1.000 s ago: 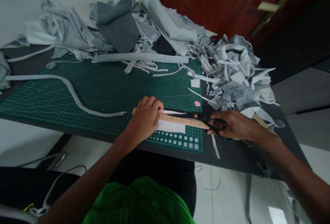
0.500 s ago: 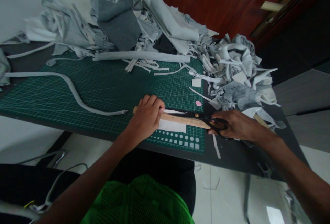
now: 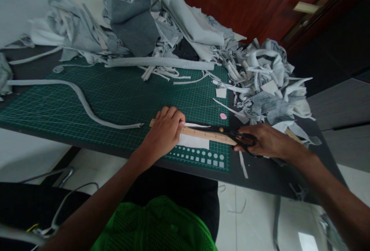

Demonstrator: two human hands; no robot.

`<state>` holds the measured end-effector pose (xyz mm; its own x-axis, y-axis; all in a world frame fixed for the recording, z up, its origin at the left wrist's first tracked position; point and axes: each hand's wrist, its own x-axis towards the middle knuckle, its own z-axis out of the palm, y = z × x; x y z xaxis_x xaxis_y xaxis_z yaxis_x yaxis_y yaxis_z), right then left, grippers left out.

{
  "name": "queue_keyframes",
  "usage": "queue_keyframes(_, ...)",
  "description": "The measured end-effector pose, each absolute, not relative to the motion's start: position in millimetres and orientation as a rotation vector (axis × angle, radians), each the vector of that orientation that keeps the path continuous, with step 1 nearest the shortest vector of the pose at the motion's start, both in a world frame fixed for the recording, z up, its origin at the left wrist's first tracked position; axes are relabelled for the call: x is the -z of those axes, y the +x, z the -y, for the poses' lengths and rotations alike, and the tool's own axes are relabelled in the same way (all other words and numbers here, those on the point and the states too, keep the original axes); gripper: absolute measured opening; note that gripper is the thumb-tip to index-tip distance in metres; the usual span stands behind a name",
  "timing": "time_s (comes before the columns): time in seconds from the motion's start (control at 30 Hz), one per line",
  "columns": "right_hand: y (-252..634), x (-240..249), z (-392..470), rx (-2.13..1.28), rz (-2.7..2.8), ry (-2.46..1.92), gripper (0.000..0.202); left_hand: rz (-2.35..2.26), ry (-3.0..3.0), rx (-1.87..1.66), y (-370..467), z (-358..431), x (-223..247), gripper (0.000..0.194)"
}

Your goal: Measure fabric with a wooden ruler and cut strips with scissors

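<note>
My left hand, fingers curled, presses a wooden ruler down over a piece of white fabric. A thin white edge of the fabric shows beyond the ruler's far side. In my right hand is a pair of black scissors, its blades lying along the far edge of the ruler and pointing left. The blade tips are hidden behind my left hand. Beneath all this lies a green cutting mat on the dark table.
Grey and white fabric scraps heap along the back and right. A long grey fabric cord curves across the mat on the left. Beside the scissors lie a pink piece and a white square. A narrow strip sits near the front edge.
The whole view has shifted very slightly. Both hands, the ruler and the scissors keep their places, with no visible change in the fabric.
</note>
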<state>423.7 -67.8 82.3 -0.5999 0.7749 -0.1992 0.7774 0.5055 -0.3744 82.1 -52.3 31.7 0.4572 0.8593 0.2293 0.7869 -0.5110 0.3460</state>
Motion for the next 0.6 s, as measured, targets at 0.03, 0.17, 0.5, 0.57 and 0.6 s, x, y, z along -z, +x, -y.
queue_keyframes(0.03,423.1,-82.8,67.5,0.678,-2.72,1.39,0.035,-1.439,2.513,-0.56,82.2,52.5,-31.9,0.014)
queue_keyframes(0.17,421.7,-84.2,65.8,0.676,-2.712,1.376,0.036,-1.438,2.512,-0.574,82.4,52.8,-31.5,0.013)
queue_keyframes(0.5,422.7,-82.7,62.6,0.705,-2.734,1.356,0.041,-1.426,2.527,-0.593,81.5,52.7,-29.1,0.014)
queue_keyframes(0.57,423.5,-82.1,62.5,0.695,-2.737,1.347,0.042,-1.428,2.529,-0.584,81.7,52.6,-29.1,0.014)
queue_keyframes(0.6,423.8,-81.8,62.5,0.688,-2.735,1.345,0.042,-1.432,2.528,-0.58,81.8,52.6,-29.2,0.014)
